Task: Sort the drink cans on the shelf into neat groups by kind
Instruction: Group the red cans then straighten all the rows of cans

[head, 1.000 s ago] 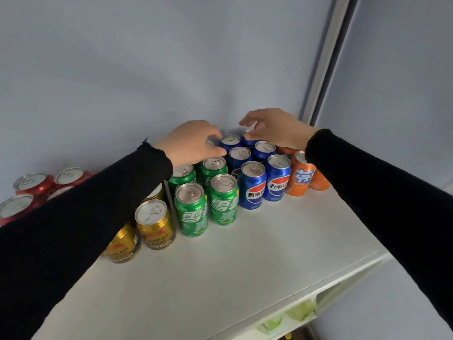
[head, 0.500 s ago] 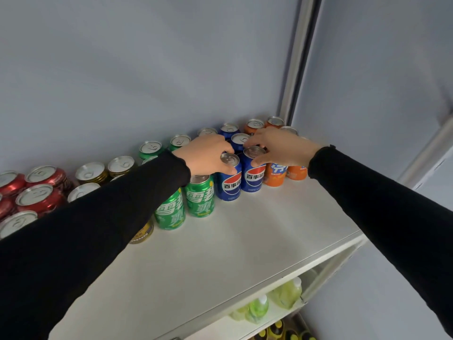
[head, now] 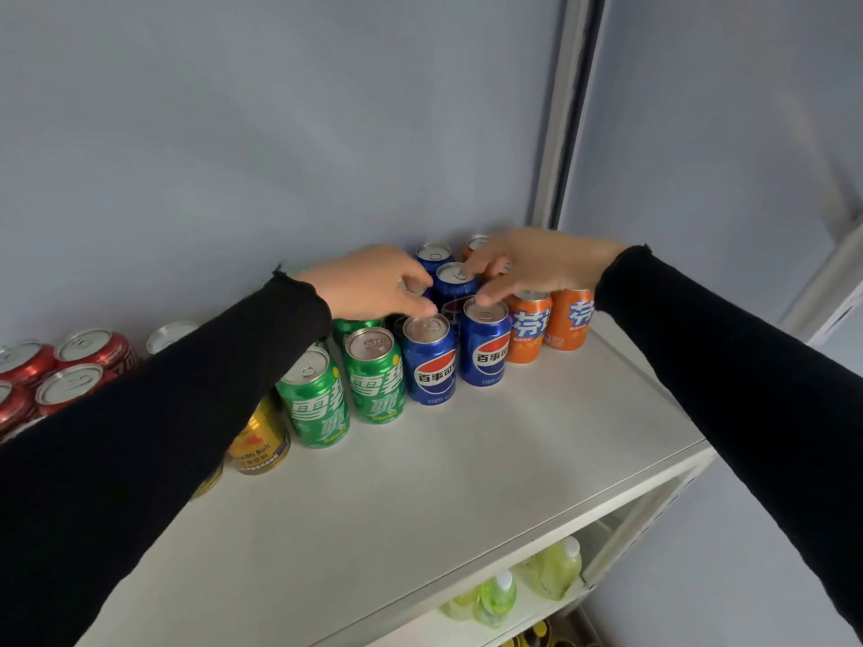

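Both hands, left hand (head: pixel 373 282) and right hand (head: pixel 537 266), rest curled fingers on blue cans (head: pixel 483 347) near the shelf (head: pixel 467 483) back edge.

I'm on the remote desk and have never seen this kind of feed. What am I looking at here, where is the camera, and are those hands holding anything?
There is no machine here: a person in black sleeves works bare-handed, and the single camera is worn on their head, looking forward and down. On the white shelf cans stand upright in groups by colour: red cans at far left, gold cans, green cans, blue cans and orange cans at right. The left hand and right hand both reach over the blue group, fingers curled down onto the can tops. Whether either really grips a can, I cannot tell. Bottles of pale green liquid stand on the shelf below.
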A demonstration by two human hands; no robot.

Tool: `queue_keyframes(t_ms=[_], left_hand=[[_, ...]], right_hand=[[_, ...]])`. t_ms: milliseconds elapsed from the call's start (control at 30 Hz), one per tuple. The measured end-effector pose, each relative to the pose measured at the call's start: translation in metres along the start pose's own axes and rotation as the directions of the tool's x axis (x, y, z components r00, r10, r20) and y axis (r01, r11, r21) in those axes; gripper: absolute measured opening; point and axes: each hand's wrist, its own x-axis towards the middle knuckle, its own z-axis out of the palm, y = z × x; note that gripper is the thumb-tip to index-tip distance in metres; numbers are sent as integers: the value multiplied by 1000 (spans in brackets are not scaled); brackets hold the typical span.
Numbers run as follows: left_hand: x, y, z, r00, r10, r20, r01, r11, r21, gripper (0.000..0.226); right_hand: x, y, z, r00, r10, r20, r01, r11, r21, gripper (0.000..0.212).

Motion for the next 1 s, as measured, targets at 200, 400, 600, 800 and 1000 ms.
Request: queue_keyframes(t_ms=[200,400,600,800,1000], left_hand=[[19,-17,-8,991,-105,-87,116,985,128,52],[30,-19,14,993,-91,-74,102,982,159,42],[31,-24,11,992,-107,-65,114,987,116,42],[31,-19,5,995,-103,2,102,988,116,45],[46,-46,-20,980,-136,-147,151,983,101,45]], right_hand=[[45,-4,2,992,31,-120,-53,982,-180,43],[69,-4,22,995,49,-84,-69,963,-259,57],[67,8,19,999,-11,-44,0,970,-245,44],[71,14,15,1000,-31,-5,29,980,-195,45],[89,17,-3,983,-11,-181,-10,994,-112,31]])
